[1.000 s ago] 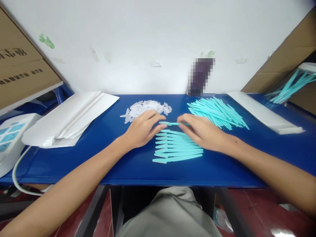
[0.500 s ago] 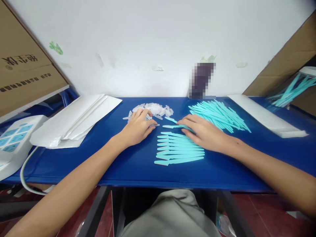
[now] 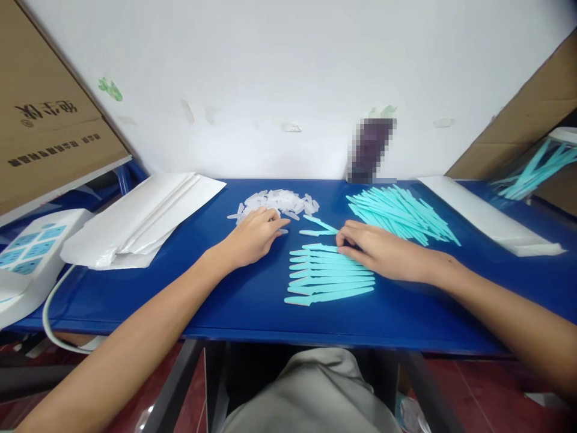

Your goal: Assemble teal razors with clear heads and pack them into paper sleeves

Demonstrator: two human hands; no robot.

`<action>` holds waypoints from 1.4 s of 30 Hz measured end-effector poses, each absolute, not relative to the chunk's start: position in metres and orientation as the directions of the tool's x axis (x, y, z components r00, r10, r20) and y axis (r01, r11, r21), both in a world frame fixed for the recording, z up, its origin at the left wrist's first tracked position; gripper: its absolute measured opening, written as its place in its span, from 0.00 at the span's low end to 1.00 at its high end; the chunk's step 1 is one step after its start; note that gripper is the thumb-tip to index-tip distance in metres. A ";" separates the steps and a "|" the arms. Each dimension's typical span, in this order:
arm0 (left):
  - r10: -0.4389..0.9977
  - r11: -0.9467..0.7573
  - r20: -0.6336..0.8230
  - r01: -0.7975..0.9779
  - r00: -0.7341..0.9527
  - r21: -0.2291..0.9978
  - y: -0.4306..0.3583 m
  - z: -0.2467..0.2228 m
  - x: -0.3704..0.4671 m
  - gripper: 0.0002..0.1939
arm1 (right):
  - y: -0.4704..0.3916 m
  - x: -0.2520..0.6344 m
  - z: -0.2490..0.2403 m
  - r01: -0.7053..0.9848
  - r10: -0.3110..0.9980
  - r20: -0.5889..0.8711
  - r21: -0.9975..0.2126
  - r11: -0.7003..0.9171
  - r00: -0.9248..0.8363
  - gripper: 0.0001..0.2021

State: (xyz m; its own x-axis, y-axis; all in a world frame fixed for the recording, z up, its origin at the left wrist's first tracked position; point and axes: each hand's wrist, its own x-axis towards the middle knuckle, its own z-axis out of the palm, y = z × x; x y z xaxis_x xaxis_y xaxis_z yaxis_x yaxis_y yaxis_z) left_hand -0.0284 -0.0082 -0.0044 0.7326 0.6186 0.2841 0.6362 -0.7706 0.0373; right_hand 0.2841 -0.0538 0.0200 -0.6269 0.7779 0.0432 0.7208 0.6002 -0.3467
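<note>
My left hand [image 3: 259, 236] is at the near edge of a pile of small translucent caps [image 3: 282, 200], fingers bent together; a cap tip [image 3: 282, 231] shows beside its fingers. My right hand [image 3: 376, 249] pinches the top turquoise stick [image 3: 319, 247] of a row, over the row's right part. Below it lie several turquoise sticks [image 3: 331, 281] side by side, blade ends to the left. Two loose turquoise sticks [image 3: 318, 233] point from the left towards my right fingers. Behind my right hand is a heaped pile of turquoise sticks [image 3: 401, 210].
White plastic bags [image 3: 148, 216] and a white power strip [image 3: 31, 252] with a cable lie at the left. A white folded sheet [image 3: 491, 216] and a clear container of turquoise sticks [image 3: 536, 171] are at the right. Cardboard boxes [image 3: 58, 120] flank the blue table [image 3: 252, 313].
My right hand has moved slightly down and right, closing its fingers at the row's top stick, which has shifted right. My left fingers have drawn closer together.
</note>
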 end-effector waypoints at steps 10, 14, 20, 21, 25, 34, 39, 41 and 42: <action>0.643 -0.748 0.539 0.598 0.545 0.287 -0.013 0.002 -0.022 0.11 | -0.061 0.276 0.030 0.732 0.783 0.274 -0.282 0.621 -0.558 0.11; 0.850 -0.522 0.444 0.348 0.283 0.779 -0.018 0.010 -0.011 0.14 | -0.063 0.276 0.029 0.686 0.768 0.364 -0.351 0.637 -0.527 0.09; 0.908 -0.330 0.294 0.079 0.300 0.941 -0.021 0.009 -0.003 0.18 | -0.061 0.277 0.024 0.649 0.752 0.315 -0.381 0.659 -0.579 0.10; 0.906 -0.329 0.293 0.074 0.306 0.941 -0.021 0.008 -0.003 0.18 | -0.061 0.277 0.024 0.661 0.757 0.308 -0.370 0.653 -0.576 0.10; 0.904 -0.331 0.292 0.079 0.313 0.940 -0.022 0.009 -0.003 0.18 | -0.059 0.278 0.022 0.694 0.781 0.315 -0.359 0.624 -0.539 0.09; 0.879 -0.321 0.257 0.101 0.402 0.942 -0.025 0.012 -0.003 0.22 | -0.060 0.276 0.023 0.723 0.791 0.320 -0.327 0.609 -0.521 0.09; 0.854 -0.396 0.298 0.161 0.427 0.904 -0.026 0.002 0.003 0.19 | -0.060 0.274 0.023 0.727 0.789 0.346 -0.318 0.608 -0.508 0.09; 0.847 -0.430 0.323 0.187 0.422 0.883 -0.027 -0.001 0.005 0.17 | -0.059 0.274 0.023 0.720 0.779 0.346 -0.310 0.621 -0.523 0.08; 0.840 -0.448 0.332 0.204 0.429 0.870 -0.027 -0.002 0.006 0.17 | -0.059 0.274 0.023 0.711 0.770 0.340 -0.307 0.633 -0.539 0.08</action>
State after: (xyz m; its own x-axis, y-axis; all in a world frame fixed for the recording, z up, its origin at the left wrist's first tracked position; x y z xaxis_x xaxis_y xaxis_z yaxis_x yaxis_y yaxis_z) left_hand 0.0060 -0.0274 -0.0020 0.4290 0.8400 0.3321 0.2038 -0.4482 0.8704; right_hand 0.2738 -0.0590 0.0232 -0.5392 0.7703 0.3404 0.7105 0.6331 -0.3072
